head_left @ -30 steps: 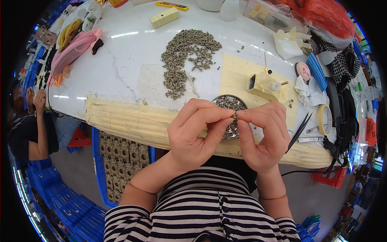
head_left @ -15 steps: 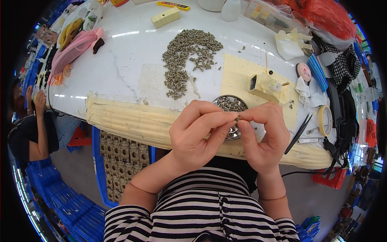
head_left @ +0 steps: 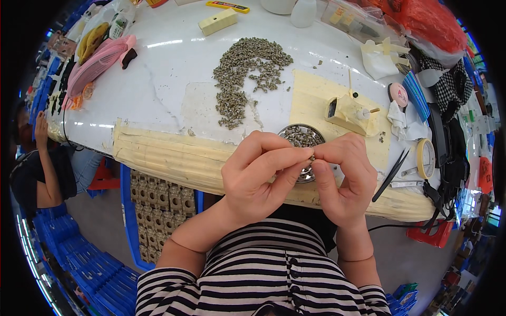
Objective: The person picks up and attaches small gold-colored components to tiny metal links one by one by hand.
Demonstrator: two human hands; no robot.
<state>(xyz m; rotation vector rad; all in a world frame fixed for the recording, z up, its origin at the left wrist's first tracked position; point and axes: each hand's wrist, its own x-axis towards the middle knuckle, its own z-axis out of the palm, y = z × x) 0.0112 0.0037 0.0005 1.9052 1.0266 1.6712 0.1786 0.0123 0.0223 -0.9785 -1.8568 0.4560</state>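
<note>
Over the front edge of the table my two hands meet fingertip to fingertip. My left hand [head_left: 258,179] is closed in a pinch on a small metal part [head_left: 312,157], mostly hidden by the fingers. My right hand [head_left: 346,176] grips the same part between thumb and forefinger. Just beneath them stands a round shiny metal dish [head_left: 304,177], with many small metal parts [head_left: 300,137] in it. Farther back, a large curved heap of similar silvery parts [head_left: 232,79] lies on the white tabletop.
A tape-wrapped block with a peg [head_left: 348,115] stands on yellow paper. Black tweezers [head_left: 390,176] and a tape roll [head_left: 425,158] lie to the right. A blue crate of metal housings [head_left: 158,210] sits below the table. Another person [head_left: 47,168] is at far left.
My fingers stay together over the dish, with the right fingertips shifting only slightly. At far left the other person's hand has moved.
</note>
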